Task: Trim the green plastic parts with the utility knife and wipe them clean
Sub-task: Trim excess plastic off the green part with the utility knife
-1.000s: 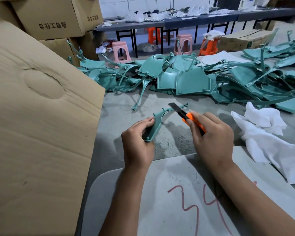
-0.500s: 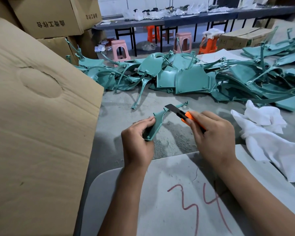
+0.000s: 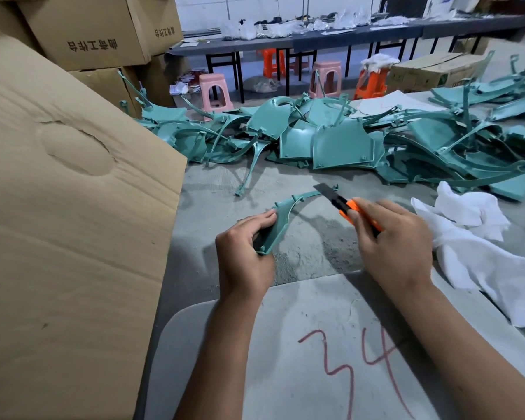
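Two hands at work: left hand grips the green part above the table; right hand grips the knife, blade at the part's thin arm. Advised: shallow strokes along the edge, away from the fingers. Cloth beside. Beyond, untrimmed pile, boxes, stools, benches.
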A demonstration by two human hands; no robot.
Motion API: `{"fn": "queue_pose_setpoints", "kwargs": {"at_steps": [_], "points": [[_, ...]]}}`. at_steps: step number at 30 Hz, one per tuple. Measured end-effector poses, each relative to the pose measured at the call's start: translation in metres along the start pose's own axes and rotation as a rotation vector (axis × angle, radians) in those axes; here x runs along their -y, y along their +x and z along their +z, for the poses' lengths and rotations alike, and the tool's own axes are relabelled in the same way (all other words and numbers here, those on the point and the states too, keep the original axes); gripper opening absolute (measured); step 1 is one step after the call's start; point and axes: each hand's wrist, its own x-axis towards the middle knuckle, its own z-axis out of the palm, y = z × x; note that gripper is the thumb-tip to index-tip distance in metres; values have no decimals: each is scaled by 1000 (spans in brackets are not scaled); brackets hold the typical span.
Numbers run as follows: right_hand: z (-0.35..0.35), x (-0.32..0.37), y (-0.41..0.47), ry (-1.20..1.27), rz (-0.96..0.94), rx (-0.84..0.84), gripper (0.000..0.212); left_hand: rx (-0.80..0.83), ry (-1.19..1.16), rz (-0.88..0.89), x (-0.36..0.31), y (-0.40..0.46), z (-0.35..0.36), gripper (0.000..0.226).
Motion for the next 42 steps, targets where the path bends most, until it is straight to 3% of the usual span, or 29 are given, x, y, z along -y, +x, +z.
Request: {"fn": "queue_pose_setpoints", "kwargs": {"at_steps": [2,5,12,14,18,24,28,33,36,42], "points": [[0,5,-3,158,-71,-22,24,-4,3,-10,-1,1,0,47],[5,21,-8,322,-247,95,23,-29,4,-15,1,2,-1,43],[5,6,0,62,-2,19,23,18,-73,-41,4,2,-2,38],[3,9,-2,169,-54,-10,22,20,-95,-45,3,2,-3,38],[6,25,-5,400,-210,162,24,22,-61,-48,2,2,-7,36],[4,9,1,171,-11,27,22,70,-76,-71,4,1,-12,47],[1,25,-6,247,-69,0,26,149,116,-83,10,2,-10,54],[-2,53,-12,273,-253,141,34,36,239,11,0,5,-8,73],[-2,54,-14,192,-322,278,39,10,291,-20,-1,5,-10,70],[4,51,-18,-53,-278,326,39,-88,304,-108,-3,7,-8,73]]}}
